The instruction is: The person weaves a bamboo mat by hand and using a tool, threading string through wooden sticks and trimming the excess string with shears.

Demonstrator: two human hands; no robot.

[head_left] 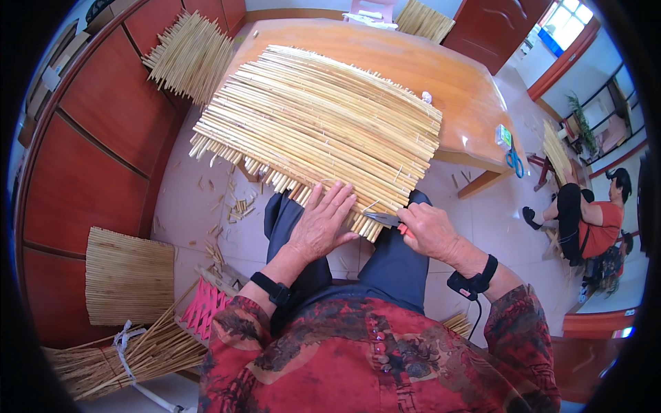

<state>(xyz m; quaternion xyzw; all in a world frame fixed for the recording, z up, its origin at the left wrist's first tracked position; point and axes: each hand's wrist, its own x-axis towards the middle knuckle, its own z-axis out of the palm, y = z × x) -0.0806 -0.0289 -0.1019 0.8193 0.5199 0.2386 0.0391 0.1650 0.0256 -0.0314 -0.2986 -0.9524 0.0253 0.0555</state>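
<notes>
A mat of thin yellow reed sticks (310,117), bound side by side with thread, leans from the table edge onto my lap. My left hand (323,220) lies flat on its near edge, fingers stretched out and gripping nothing. Closed around red-handled pruning shears (381,219), my right hand (428,230) is at the mat's near right corner. The grey blades point left and touch the stick ends there. My palm hides most of the handles. Stick ends along the near edge stand out unevenly.
The mat's far part rests on a wooden table (461,76). Blue scissors (514,162) and a small green-and-white box (503,137) sit at its right edge. Cut stick pieces (237,206) litter the floor. A stick bundle (103,365) lies lower left. A person in red (600,224) sits at right.
</notes>
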